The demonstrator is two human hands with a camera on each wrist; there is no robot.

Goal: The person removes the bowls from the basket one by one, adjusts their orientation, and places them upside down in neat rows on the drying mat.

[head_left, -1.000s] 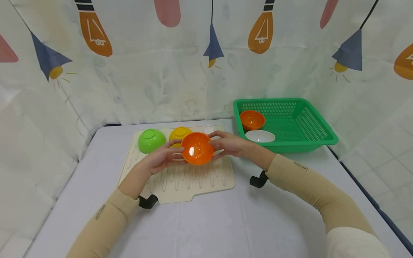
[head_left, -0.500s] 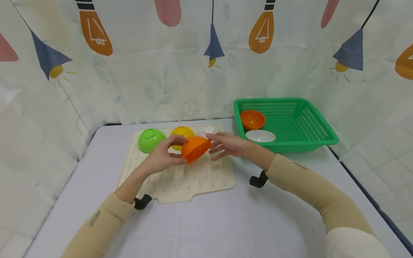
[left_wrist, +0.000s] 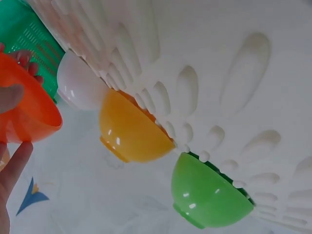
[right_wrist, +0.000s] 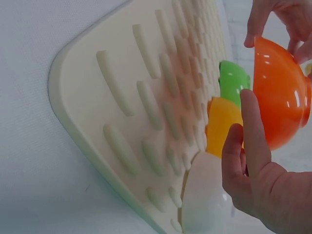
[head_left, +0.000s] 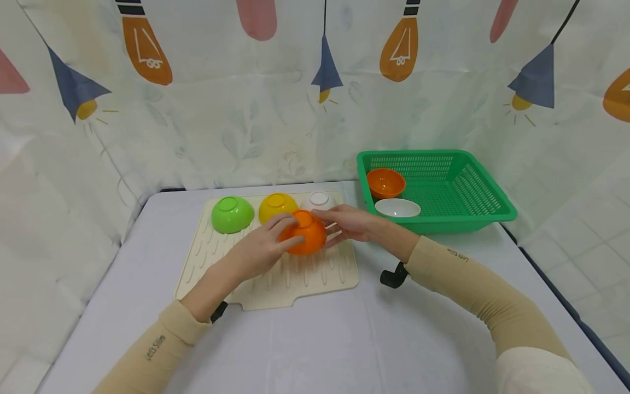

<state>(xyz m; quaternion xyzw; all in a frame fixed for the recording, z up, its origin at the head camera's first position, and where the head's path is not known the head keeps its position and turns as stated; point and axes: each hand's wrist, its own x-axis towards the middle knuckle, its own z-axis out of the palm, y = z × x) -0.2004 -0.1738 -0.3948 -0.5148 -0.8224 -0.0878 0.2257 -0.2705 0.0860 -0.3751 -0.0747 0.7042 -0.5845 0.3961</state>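
Note:
An orange bowl [head_left: 311,239] is held upside down above a cream drying mat [head_left: 268,297], its foot ring uppermost. My left hand [head_left: 260,247] grips it from the left, fingers and thumb spread over its outer side. On the bowl's right is my right hand [head_left: 350,223], fingers fairly straight, an extended finger right at the rim in the right wrist view. Along the mat's far edge, a green bowl [head_left: 232,215], a yellow bowl [head_left: 278,206] and a white bowl [head_left: 320,199] stand upside down in a row; the held bowl and right hand partly cover the white one.
At the back right stands a green basket [head_left: 443,225] with a second orange bowl [head_left: 386,184] and a white dish [head_left: 397,207] at its left end. A white cloth [head_left: 315,350] covers the table. A printed curtain [head_left: 275,126] hangs behind.
The orange bowl has turned over from facing up toward the head camera to foot-up. My left hand has rotated with it; the right hand released the rim, then came close to the bowl again.

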